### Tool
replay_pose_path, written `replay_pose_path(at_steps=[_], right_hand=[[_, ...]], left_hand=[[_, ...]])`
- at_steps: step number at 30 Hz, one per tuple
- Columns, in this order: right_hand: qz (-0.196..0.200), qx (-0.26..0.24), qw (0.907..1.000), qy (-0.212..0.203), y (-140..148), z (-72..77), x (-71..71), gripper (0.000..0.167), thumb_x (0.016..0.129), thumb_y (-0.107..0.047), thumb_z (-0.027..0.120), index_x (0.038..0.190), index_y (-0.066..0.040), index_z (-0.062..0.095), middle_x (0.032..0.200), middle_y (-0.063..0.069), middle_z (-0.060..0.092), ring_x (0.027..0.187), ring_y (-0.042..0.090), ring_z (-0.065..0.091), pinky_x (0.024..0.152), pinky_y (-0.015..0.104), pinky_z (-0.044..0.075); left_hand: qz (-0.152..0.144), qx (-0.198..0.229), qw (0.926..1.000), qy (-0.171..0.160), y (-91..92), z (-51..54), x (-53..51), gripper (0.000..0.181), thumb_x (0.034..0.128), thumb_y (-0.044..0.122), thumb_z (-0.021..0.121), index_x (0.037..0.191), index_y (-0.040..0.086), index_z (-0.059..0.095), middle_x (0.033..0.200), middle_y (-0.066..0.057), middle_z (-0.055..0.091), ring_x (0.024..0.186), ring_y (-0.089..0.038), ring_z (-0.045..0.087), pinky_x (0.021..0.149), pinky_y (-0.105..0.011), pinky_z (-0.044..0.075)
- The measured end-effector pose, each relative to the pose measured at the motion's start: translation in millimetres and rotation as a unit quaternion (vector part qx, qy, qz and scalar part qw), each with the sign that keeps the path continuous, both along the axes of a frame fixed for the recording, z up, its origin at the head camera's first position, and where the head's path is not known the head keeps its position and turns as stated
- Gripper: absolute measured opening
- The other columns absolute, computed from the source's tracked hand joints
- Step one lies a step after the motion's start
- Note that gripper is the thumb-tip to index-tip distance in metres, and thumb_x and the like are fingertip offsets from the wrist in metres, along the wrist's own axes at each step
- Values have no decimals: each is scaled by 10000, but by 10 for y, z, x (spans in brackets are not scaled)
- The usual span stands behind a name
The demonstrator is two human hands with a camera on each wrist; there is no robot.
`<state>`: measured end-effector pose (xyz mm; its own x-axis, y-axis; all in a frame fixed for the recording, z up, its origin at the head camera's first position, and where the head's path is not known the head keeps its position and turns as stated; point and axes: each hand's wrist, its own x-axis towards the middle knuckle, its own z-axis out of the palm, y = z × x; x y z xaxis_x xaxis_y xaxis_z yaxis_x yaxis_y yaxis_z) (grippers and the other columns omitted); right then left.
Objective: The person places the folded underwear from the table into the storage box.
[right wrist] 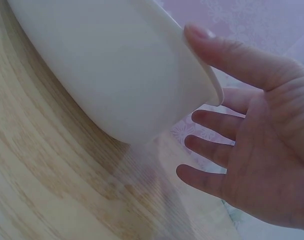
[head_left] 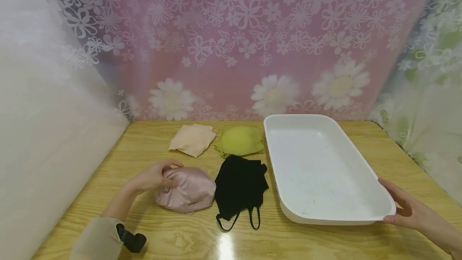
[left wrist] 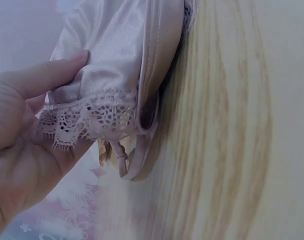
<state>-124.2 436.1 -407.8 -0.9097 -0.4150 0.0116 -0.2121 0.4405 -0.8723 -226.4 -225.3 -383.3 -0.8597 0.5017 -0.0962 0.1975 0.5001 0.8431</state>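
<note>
My left hand [head_left: 153,177] pinches the left edge of a pink satin garment [head_left: 193,189]; in the left wrist view the thumb lies on the satin [left wrist: 109,45] above a lace trim [left wrist: 109,115], with the fingers underneath. At the right, my right hand [head_left: 408,208] holds the near right corner of a white tray [head_left: 325,171]. The right wrist view shows the thumb and index finger of that hand [right wrist: 262,135] at the tray's rim [right wrist: 204,75], the other fingers extended below it.
A black strappy garment [head_left: 240,185] lies between the pink garment and the tray. Behind are a folded beige cloth [head_left: 193,139] and a yellow-green padded garment [head_left: 242,140]. Floral curtains [head_left: 231,43] stand behind the wooden table [head_left: 187,240] and at its sides.
</note>
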Motion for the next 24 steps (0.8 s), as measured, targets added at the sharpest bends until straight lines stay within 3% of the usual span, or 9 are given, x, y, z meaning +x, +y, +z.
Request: replay_pose_path(at_steps=[7, 13, 18, 24], right_hand=[[-51, 122, 9999, 63, -1, 19, 6, 810, 929, 78, 452, 1503, -220, -36, 1413, -290, 111, 1113, -152, 375, 716, 207, 477], [-25, 52, 10000, 8, -26, 38, 14, 802, 925, 80, 458, 1501, -157, -48, 1359, -345, 160, 1097, -134, 401, 714, 225, 489], [8, -7, 10000, -11, -56, 78, 25, 803, 917, 86, 467, 1503, -149, -30, 1402, -304, 147, 1111, -102, 420, 722, 244, 494], [49, -126, 9998, -129, -64, 87, 29, 794, 925, 81, 455, 1500, -142, -45, 1387, -316, 158, 1115, -100, 421, 725, 245, 494]], left_hand=[[462, 197, 9981, 346, 23, 134, 43, 417, 819, 168, 711, 1186, 19, 582, 1148, -146, 561, 960, -207, 527, 752, -343, 465], [943, 292, 9938, 510, 39, 284, 71, 416, 817, 186, 718, 1160, -12, 589, 1107, -150, 582, 925, -201, 533, 739, -327, 467], [1414, 597, 9858, 674, 86, 503, 77, 469, 822, 152, 713, 1215, -46, 550, 1126, -192, 563, 908, -180, 548, 725, -297, 487], [1639, 817, 9786, 938, 272, 800, -16, 522, 836, 174, 703, 1282, -20, 514, 1262, -207, 495, 1040, -246, 507, 779, -264, 466]])
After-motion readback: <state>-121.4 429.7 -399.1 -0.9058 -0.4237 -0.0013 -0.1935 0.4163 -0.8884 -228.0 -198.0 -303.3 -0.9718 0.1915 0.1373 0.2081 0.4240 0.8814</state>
